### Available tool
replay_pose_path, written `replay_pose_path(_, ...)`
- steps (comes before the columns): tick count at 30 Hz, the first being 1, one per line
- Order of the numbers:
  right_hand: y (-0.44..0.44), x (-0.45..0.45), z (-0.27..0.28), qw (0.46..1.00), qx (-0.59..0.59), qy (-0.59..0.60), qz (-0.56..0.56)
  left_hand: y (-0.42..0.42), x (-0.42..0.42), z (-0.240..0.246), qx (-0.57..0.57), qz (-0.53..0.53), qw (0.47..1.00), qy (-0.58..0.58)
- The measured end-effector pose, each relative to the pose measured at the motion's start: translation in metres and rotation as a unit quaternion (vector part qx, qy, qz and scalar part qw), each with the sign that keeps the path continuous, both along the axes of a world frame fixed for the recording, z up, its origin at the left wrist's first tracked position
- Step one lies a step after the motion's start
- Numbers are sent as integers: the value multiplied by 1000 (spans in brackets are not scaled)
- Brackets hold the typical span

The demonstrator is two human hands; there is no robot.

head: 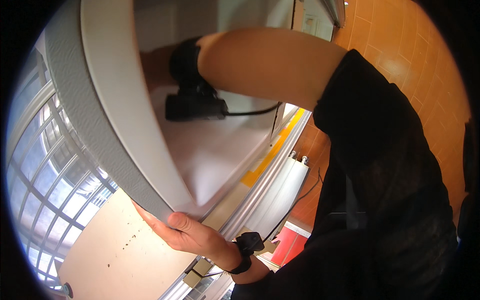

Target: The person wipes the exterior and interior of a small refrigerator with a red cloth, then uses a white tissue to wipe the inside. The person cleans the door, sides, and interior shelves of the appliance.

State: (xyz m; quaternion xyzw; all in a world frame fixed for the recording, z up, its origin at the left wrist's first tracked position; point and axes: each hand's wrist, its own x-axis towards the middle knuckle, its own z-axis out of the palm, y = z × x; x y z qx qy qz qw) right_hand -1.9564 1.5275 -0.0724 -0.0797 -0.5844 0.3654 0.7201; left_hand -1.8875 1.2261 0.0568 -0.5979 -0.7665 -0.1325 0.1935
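Note:
My left hand (195,236) grips the lower corner of a box-shaped appliance housing with a textured grey outer shell (101,127) and a smooth white front rim (123,101). The thumb lies on the rim side, while the fingers go round the outer face. My right arm reaches through the housing's opening into its white interior (221,157). Of my right hand (155,67), only a dim part past the wrist strap shows. Its fingers are hidden behind the rim. A black wrist device (198,107) with a cable hangs under that wrist, and another (251,242) sits on my left wrist.
Beneath the housing is a cream board (123,240) with small dark spots. Metal window bars (45,195) stand beyond it. Yellow tape (273,150) runs beside a metal rail. A white radiator-like panel (277,187) and a loose cable (300,197) lie above the orange tiled floor (393,41).

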Motion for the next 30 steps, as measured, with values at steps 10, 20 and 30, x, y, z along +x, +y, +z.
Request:
replay_pose_path(10,-158,95,5,864,-204,68,455,3,6,0,-8,-23,1000,-16)
replay_pose_path(20,-64,168,28,782,-389,303,382,7,9,1,-25,-22,999,14)
replay_pose_path(30,-132,158,25,614,-537,167,554,8,15,-2,0,-36,999,-1)
